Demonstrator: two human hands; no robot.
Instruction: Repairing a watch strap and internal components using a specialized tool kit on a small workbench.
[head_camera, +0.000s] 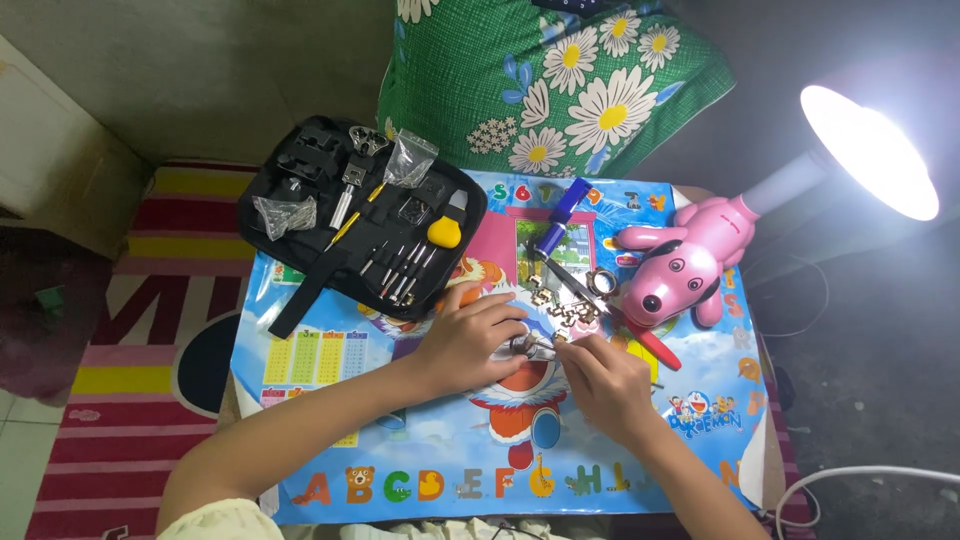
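Watch parts (533, 347), small and shiny, sit pinched between both hands at the middle of the table, and that's where all the action is. Left hand (470, 338) is curled over the metal piece, fingers closed round it, pressing it down on the mat. Right hand (605, 385) comes in from the other side, fingertips drawn together on what looks like a thin tool touching the same piece; whether it grips a tool or just the part, I can't tell. My read: this work wants a steady hold, wrists resting on the table, the piece kept low over the mat so nothing tiny rolls off.

Now the setting, biggest first. Striped rug (110, 330) covers the floor on the left, and a green cushion with daisies (570, 80) lies behind the table. Colourful cartoon alphabet mat (400, 480) covers the tabletop. Black tool case (360, 215) lies open at the far left corner, screwdrivers in a row, little plastic bags on top. Pink dog-shaped lamp (680, 265) stands at the right, its bright head (868, 150) shining over the scene. Blue-handled tool (562, 215) and red-handled pliers (620, 315) lie just beyond the hands, with loose metal links (570, 312) scattered near them.
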